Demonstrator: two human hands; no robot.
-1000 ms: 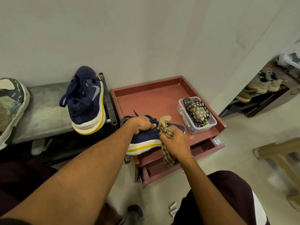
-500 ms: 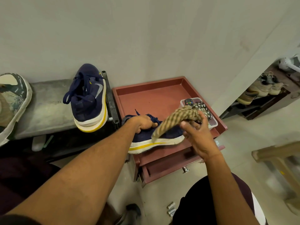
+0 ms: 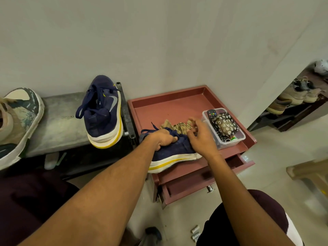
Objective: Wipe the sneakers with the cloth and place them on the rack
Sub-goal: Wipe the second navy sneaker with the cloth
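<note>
Clutter rings the work in the head view: a clear plastic box (image 3: 230, 144) sits at the right edge of the red-brown tray-topped cabinet (image 3: 168, 107), holding a black remote control (image 3: 212, 114) and a dark flower-printed pouch (image 3: 224, 125), just beside the right hand (image 3: 200, 137). That hand hovers over the toe of the navy suede sneaker with a white-and-yellow sole (image 3: 174, 153), its fingers loosened and spread, blurred, gripping nothing. The left hand (image 3: 162, 139) clenches the same sneaker at its collar and laces. The shoe lies along the tray's front edge, its heel end past the front corner. The beige checked cloth (image 3: 174, 125) lies crumpled on the tray behind the sneaker, partly hidden by both hands. The matching navy sneaker (image 3: 104, 112) rests on the grey rack shelf (image 3: 60, 121) to the left, toe toward the wall, heel past the shelf's front edge, beside a black upright post (image 3: 126, 114). A camouflage-patterned sneaker (image 3: 17, 121) lies at the shelf's far left. Below the tray a drawer (image 3: 195, 181) stands pulled open. Small white cylinders (image 3: 195, 232) lie on the pale tiled floor (image 3: 275, 157), and beige shoes (image 3: 292, 96) sit on a dark low shelf at far right, below plain grey walls.
</note>
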